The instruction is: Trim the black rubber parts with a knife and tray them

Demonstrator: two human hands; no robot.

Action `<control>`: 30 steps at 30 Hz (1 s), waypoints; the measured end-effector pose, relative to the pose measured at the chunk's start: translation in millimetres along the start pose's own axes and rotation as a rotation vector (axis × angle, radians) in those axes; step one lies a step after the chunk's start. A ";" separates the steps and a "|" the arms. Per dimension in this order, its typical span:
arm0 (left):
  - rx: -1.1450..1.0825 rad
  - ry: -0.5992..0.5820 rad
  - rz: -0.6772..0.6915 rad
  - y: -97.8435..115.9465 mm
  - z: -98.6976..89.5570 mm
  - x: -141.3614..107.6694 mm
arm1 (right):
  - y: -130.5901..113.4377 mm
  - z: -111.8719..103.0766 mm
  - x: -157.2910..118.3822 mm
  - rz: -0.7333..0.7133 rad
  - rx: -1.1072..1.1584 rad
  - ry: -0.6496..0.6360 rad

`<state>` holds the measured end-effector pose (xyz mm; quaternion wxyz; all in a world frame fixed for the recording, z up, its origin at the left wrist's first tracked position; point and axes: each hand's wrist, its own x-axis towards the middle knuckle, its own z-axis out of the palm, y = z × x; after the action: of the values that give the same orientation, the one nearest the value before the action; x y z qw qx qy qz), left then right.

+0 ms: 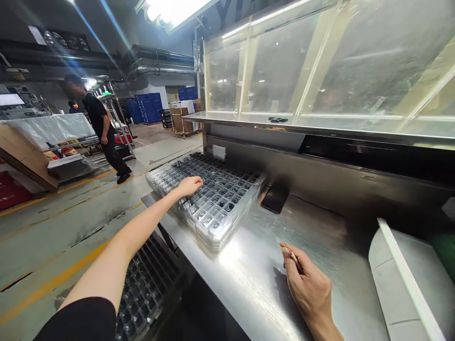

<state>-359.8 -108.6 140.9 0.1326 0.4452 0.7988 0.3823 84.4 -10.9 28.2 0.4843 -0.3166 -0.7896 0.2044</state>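
My left hand (190, 186) is over a stack of clear plastic compartment trays (216, 239), its fingers pinched together at the pockets. Whatever it may hold is hidden. Many pockets contain small dark parts; those along the near corner look bare. Above the steel bench (259, 265), my right hand (307, 279) is closed around a slim pointed tool (295, 261) with a thin tip and a brass-coloured section. The exact kind of tool is not clear.
A dark phone-like slab (275, 199) lies beside the trays. Several black rings (277, 119) rest on the shelf (241, 119). A white bin (401, 279) stands at right. More trays (149, 279) sit below the bench. A person (101, 125) is on the floor at left.
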 end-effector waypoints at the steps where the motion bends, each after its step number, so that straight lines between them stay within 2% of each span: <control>1: 0.049 -0.016 0.009 -0.5 1.9 3.8 | 0.4 0.2 -0.1 -0.013 -0.002 -0.001; 10: 0.258 -0.035 0.085 -15.5 -5.8 15.3 | 4.1 1.8 -0.5 -0.141 0.015 0.007; 16: 0.322 -0.001 0.110 -10.9 -8.7 20.8 | 8.0 4.4 0.0 -0.191 0.008 0.008; 20: 0.365 -0.003 0.135 -7.8 -0.7 19.7 | 7.3 3.5 0.4 -0.228 -0.001 0.019; 25: 0.355 -0.023 0.184 -8.4 11.4 14.7 | 3.8 0.5 2.6 -0.224 -0.018 0.018; 30: 0.296 0.028 0.180 -0.3 2.8 0.1 | 12.9 2.1 -1.9 -0.157 -0.002 -0.004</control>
<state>-358.4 -107.2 138.8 0.0196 0.5241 0.8051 0.2770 87.0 -3.0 17.9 0.4971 -0.2535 -0.8131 0.1656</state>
